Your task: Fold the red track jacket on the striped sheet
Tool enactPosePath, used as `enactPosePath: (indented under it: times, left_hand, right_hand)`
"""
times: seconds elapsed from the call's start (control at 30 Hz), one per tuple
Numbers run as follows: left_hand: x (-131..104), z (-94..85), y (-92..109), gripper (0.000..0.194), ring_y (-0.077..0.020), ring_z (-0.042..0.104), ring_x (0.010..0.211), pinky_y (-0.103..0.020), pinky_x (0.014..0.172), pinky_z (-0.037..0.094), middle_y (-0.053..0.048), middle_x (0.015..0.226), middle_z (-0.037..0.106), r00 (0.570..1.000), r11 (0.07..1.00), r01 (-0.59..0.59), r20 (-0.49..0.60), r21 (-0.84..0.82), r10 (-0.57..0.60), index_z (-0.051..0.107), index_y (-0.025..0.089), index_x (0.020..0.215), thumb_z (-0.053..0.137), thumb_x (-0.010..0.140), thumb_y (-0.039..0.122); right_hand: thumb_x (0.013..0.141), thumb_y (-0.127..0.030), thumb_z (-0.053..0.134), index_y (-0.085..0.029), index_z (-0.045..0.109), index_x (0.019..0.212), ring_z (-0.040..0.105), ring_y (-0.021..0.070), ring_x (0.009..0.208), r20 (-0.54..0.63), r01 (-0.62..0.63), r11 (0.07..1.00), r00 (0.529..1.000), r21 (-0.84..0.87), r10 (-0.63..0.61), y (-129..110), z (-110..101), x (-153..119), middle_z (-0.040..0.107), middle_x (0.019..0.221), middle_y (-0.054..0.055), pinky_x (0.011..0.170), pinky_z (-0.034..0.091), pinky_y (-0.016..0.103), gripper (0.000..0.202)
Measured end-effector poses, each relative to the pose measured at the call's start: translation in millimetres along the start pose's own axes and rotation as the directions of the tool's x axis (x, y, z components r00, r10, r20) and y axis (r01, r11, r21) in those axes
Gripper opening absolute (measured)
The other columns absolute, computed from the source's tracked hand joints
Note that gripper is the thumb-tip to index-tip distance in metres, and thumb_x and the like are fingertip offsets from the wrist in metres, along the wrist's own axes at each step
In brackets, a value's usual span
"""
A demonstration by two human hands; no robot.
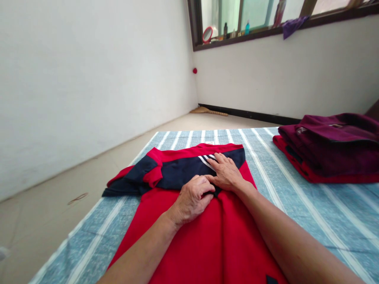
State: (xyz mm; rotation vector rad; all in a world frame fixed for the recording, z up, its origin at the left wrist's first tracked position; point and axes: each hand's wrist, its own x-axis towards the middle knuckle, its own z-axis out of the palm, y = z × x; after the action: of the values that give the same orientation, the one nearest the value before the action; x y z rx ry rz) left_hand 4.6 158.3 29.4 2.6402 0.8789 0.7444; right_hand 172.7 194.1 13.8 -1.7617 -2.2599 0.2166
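Observation:
A red garment [189,240] with a navy band and white stripes lies over a blue and white striped cloth. One navy and red sleeve [130,177] sticks out at its left. My left hand [194,199] has its fingers curled down at the lower edge of the navy band, near the garment's middle; what its fingertips hold, if anything, is hidden. Just to the right, my right hand [224,171] rests with fingers spread on the navy band beside the white stripes. The two hands are close together.
Folded maroon and red clothes [334,150] are stacked at the right on the striped cloth [266,157]. Beyond the far edge, a brush [207,111] lies on the floor by the wall. A window sill [251,38] holds a small mirror and bottles.

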Motion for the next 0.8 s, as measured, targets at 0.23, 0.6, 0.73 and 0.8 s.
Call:
enactPosePath:
  times: [0.23,0.6,0.73,0.8]
  left_hand:
    - [0.8,0.2,-0.3,0.012,-0.0165,0.054,0.080,-0.026,0.071,0.044,-0.003,0.081,0.061,1.000,1.000,0.002,0.018,0.018,-0.002,0.066,0.019,0.079,0.061,0.075,0.009]
    - [1.2,-0.8,0.1,0.012,-0.0162,0.052,0.078,-0.026,0.070,0.043,-0.003,0.080,0.061,0.999,0.999,-0.020,0.032,0.044,0.019,0.067,0.017,0.079,0.059,0.077,0.009]
    - [2.1,-0.7,1.6,0.011,-0.0159,0.052,0.077,-0.026,0.070,0.043,-0.003,0.080,0.062,1.000,0.999,-0.008,0.018,0.042,0.007,0.066,0.018,0.076,0.059,0.078,0.010]
    - [2.3,-0.5,2.6,0.011,-0.0159,0.053,0.078,-0.026,0.070,0.043,-0.004,0.082,0.062,1.000,0.999,0.000,0.008,0.043,0.000,0.066,0.018,0.076,0.059,0.079,0.010]
  right_hand:
    - [0.083,-0.061,0.045,-0.024,0.035,0.141,0.017,0.0296,0.138,0.002,-0.005,1.000,1.000,0.003,0.005,-0.1,0.4,0.2,0.021,0.151,0.012,0.107,0.017,0.046,0.069]
    - [0.083,-0.059,0.046,-0.024,0.035,0.141,0.016,0.0294,0.138,0.003,-0.010,1.000,1.000,0.000,0.010,0.0,0.9,0.7,0.022,0.151,0.011,0.107,0.018,0.046,0.068]
    - [0.083,-0.060,0.046,-0.025,0.036,0.141,0.017,0.0293,0.138,0.000,-0.008,1.000,1.000,0.002,0.008,-0.3,0.8,0.9,0.023,0.151,0.011,0.107,0.018,0.046,0.068]
    - [0.083,-0.060,0.046,-0.024,0.036,0.141,0.017,0.0296,0.138,0.001,-0.008,1.000,1.000,0.005,0.008,-0.7,0.4,0.6,0.023,0.151,0.011,0.107,0.018,0.046,0.069]
